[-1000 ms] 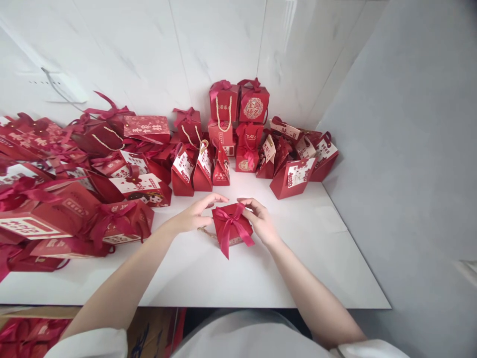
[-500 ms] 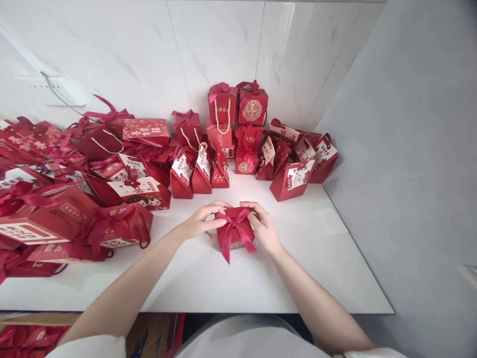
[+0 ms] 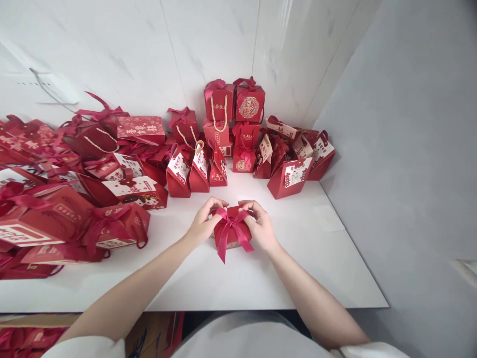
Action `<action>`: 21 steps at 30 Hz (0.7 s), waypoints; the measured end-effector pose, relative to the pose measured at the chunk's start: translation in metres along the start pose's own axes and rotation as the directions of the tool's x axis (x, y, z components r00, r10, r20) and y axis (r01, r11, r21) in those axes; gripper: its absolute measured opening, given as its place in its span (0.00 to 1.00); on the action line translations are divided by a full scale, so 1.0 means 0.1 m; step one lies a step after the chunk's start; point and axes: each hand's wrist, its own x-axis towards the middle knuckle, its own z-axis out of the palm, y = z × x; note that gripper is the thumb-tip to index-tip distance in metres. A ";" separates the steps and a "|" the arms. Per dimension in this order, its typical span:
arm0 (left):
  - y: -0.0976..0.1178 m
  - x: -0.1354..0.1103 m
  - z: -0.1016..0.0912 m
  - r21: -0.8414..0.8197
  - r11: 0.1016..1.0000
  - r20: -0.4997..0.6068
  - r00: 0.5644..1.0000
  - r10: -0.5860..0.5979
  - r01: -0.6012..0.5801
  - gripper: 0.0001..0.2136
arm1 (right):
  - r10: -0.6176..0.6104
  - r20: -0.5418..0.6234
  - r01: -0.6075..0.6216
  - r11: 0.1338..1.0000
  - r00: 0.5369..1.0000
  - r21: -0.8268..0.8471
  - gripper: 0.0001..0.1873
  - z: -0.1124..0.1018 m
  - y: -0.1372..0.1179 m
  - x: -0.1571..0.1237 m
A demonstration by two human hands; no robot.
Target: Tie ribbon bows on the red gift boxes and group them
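A small red gift box [image 3: 243, 229] stands on the white table in front of me, a crimson ribbon bow [image 3: 231, 224] tied across its top with two tails hanging down its near side. My left hand [image 3: 204, 219] curls round the left side of the bow, thumb and fingers closed on its left loop. At the right loop, my right hand [image 3: 260, 223] grips in the same way from the other side. The fingertips behind the loops are partly hidden.
Many red gift boxes [image 3: 70, 209] are heaped along the left. Several bags and boxes stand by the wall, some stacked [image 3: 249, 107], with more bags [image 3: 289, 178] at the right. A grey wall [image 3: 391, 149] borders the table's right edge. Below the left front edge is a cardboard box [image 3: 149, 335].
My left hand has shifted from the box's left side onto the bow's left loop. The right thumb has moved up to the right loop. The whole view has shifted slightly.
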 end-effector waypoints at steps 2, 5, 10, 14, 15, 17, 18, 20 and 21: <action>-0.02 -0.02 0.07 0.028 0.999 -0.132 0.991 -0.012 0.016 0.11 | 0.030 -0.049 -0.029 0.999 0.998 0.019 0.09 0.01 0.04 0.00; -0.04 -0.04 0.14 0.012 0.991 -0.214 0.968 -0.128 0.134 0.17 | 0.083 -0.121 -0.080 0.996 0.989 0.036 0.19 0.04 0.12 0.00; -0.09 -0.01 0.20 -0.057 0.971 -0.156 0.959 -0.237 0.230 0.27 | 0.228 -0.056 -0.216 0.960 0.972 0.176 0.31 0.07 0.16 0.06; -0.01 0.34 0.20 -0.050 0.995 -0.160 0.983 -0.090 0.083 0.30 | 0.126 -0.119 -0.104 0.979 0.985 0.176 0.34 0.03 0.00 0.28; 0.05 0.47 0.18 -0.040 0.999 -0.159 0.987 -0.018 0.012 0.29 | 0.104 -0.145 -0.080 0.983 0.984 0.165 0.36 0.01 -0.07 0.36; 0.21 0.73 0.14 -0.002 0.991 -0.134 0.982 0.133 -0.135 0.25 | 0.109 -0.165 -0.081 0.982 0.980 0.169 0.37 -0.01 -0.19 0.55; 0.30 0.85 0.11 0.017 0.980 -0.126 0.972 0.198 -0.197 0.23 | 0.128 -0.154 -0.098 0.977 0.980 0.189 0.37 -0.01 -0.26 0.65; 0.46 1.03 0.05 0.026 0.962 -0.196 0.943 0.270 -0.271 0.21 | 0.148 -0.124 -0.115 0.965 0.981 0.238 0.35 -0.01 -0.39 0.84; 0.52 1.09 0.03 0.032 0.960 -0.253 0.927 0.278 -0.279 0.21 | 0.127 -0.124 -0.091 0.962 0.984 0.257 0.33 0.00 -0.45 0.92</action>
